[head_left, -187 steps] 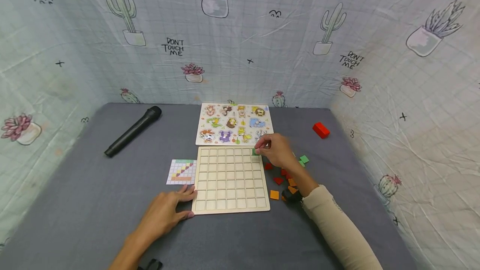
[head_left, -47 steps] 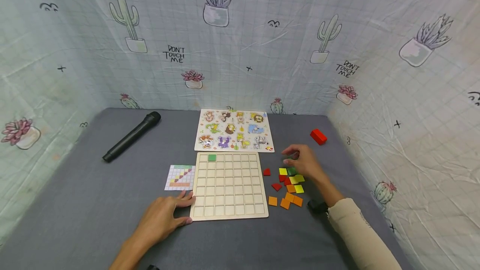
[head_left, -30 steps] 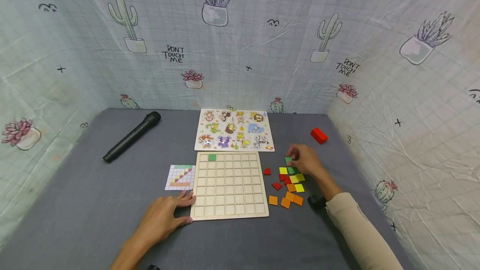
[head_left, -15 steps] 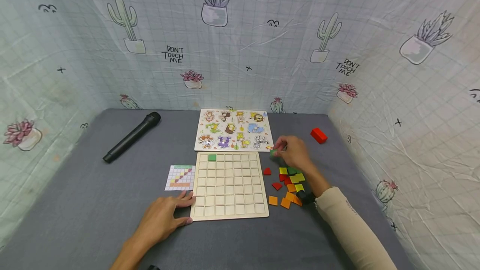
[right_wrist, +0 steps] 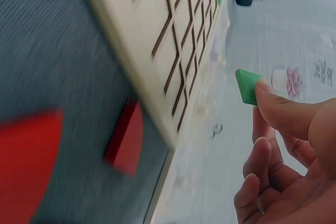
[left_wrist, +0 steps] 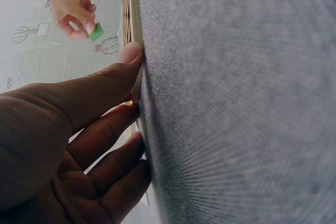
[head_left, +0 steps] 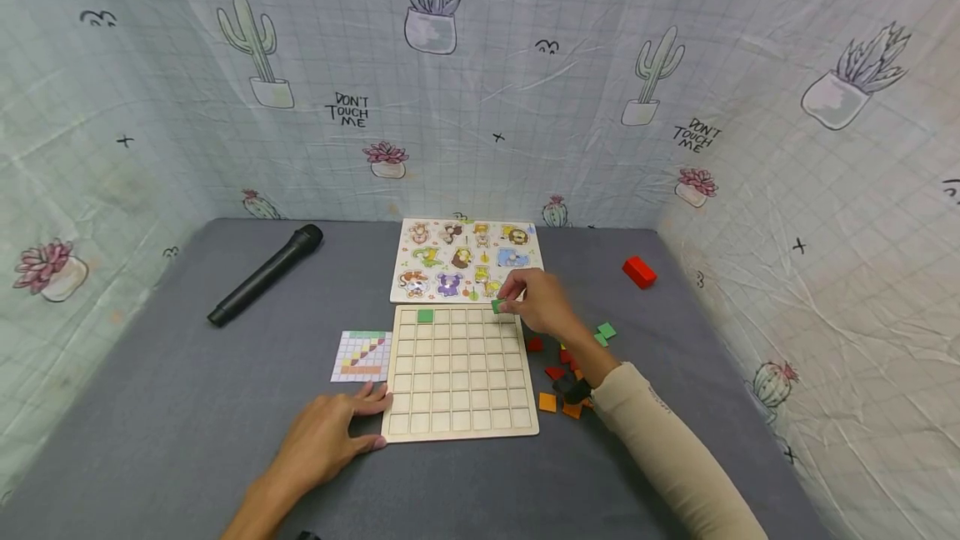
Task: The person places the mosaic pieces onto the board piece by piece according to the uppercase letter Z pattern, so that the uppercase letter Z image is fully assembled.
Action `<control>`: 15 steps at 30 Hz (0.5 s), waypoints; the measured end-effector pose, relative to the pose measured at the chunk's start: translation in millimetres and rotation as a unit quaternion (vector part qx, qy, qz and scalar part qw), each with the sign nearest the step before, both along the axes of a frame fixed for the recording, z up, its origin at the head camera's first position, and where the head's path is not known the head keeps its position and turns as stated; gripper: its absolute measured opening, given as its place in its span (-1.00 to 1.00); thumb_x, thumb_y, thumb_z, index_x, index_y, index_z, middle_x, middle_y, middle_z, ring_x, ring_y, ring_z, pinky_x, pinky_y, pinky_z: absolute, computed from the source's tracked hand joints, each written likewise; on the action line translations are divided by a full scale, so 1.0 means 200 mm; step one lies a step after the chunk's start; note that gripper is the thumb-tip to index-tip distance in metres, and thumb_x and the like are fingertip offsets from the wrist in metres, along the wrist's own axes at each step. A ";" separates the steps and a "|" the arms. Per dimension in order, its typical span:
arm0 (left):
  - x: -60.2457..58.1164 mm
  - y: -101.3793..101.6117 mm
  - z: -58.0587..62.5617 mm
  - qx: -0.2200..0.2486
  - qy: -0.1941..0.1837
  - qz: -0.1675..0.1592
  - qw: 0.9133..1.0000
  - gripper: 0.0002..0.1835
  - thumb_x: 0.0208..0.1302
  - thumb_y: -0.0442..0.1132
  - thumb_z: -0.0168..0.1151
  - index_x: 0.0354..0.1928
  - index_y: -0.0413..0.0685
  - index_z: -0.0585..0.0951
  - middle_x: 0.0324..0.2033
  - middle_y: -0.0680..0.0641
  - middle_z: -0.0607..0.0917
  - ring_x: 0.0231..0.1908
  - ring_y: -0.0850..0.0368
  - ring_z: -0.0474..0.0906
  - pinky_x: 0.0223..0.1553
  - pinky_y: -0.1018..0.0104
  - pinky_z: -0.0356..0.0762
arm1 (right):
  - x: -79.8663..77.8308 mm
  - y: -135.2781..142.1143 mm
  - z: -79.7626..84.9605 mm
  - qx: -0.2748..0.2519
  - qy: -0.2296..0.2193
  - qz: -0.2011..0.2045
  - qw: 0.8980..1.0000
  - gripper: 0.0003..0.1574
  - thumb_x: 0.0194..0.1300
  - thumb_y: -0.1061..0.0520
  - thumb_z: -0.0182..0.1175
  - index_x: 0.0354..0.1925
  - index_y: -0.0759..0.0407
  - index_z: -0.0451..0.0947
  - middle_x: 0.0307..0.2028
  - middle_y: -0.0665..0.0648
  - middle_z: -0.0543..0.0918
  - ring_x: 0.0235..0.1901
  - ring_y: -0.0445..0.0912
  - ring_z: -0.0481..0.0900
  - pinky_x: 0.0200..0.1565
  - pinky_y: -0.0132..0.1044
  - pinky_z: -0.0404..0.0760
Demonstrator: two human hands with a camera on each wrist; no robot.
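Grip, left to right: left hand (head_left: 326,429) rests thumb and extended fingers on the edge of the wooden board (head_left: 460,382), curled round nothing; right hand (head_left: 536,298) pinches a green tile (right_wrist: 248,86) by one side.

Clock positions from board centre, 12 away from the person:
- Microphone (head_left: 264,277): 10, well apart.
- Pattern card (head_left: 362,356): 9, just beside the board; green band near its top, squares too small to count.
- Left hand: 8, near-left corner.
- Placed tile (head_left: 425,316): 11, top row, second cell from left.
- Picture puzzle (head_left: 476,255): 12, beyond the far edge.
- Held tile: 1, by the far rim, apparently clear of the cells.
- Red pieces (head_left: 535,344) and orange tiles (head_left: 548,402): 3 to 4, partly hidden by the right arm.
- Loose green tiles (head_left: 607,330): 2 to 3.
- Red block (head_left: 640,272): 2.

Judgement: step in hand looks like carrying the tile to the top row. Tile appears tilted in the right wrist view; best levelled and squared to the dividers before lowering. Light left-hand pressure should prevent sliding. Check cell against card before release; press flat with one fingertip.
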State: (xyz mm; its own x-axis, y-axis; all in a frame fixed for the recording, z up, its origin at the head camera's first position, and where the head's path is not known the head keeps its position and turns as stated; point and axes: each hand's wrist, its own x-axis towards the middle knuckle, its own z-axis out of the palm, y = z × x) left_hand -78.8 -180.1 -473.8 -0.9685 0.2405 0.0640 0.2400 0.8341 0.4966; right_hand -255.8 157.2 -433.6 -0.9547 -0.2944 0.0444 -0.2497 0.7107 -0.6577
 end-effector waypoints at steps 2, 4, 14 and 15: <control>0.00 0.00 0.00 0.000 0.002 0.000 1.000 -0.36 -0.06 -0.07 0.72 0.18 0.14 0.79 0.25 0.01 0.74 0.26 -0.04 0.71 0.06 -0.12 0.67 | 0.00 -0.05 -0.01 -0.007 -0.007 0.006 1.000 -0.86 0.29 0.12 0.53 -0.26 -0.02 0.71 -0.35 0.01 0.72 -0.44 -0.07 0.55 -0.34 -0.24 0.50; 0.00 0.00 0.00 0.000 0.003 -0.001 1.000 -0.36 -0.06 -0.07 0.72 0.18 0.15 0.79 0.25 0.03 0.74 0.26 -0.03 0.71 0.07 -0.12 0.67 | 0.00 -0.09 -0.03 -0.016 -0.015 0.011 1.000 -0.86 0.28 0.12 0.53 -0.27 -0.02 0.71 -0.36 0.01 0.71 -0.46 -0.07 0.55 -0.38 -0.25 0.48; 0.00 0.00 0.00 -0.003 0.004 -0.003 1.000 -0.36 -0.06 -0.06 0.72 0.17 0.15 0.79 0.25 0.01 0.74 0.26 -0.06 0.72 0.06 -0.12 0.67 | -0.01 -0.33 -0.07 -0.018 -0.027 0.024 0.999 -0.84 0.24 0.16 0.56 -0.31 0.00 0.73 -0.42 -0.01 0.72 -0.33 -0.11 0.63 -0.12 -0.16 0.58; 0.00 0.00 0.00 -0.004 0.003 -0.002 1.000 -0.36 -0.06 -0.06 0.72 0.18 0.15 0.79 0.25 0.01 0.74 0.26 -0.07 0.72 0.06 -0.12 0.67 | -0.02 -0.35 -0.07 -0.019 -0.029 0.025 0.999 -0.84 0.24 0.16 0.56 -0.31 0.01 0.72 -0.42 -0.01 0.73 -0.34 -0.10 0.63 -0.13 -0.16 0.58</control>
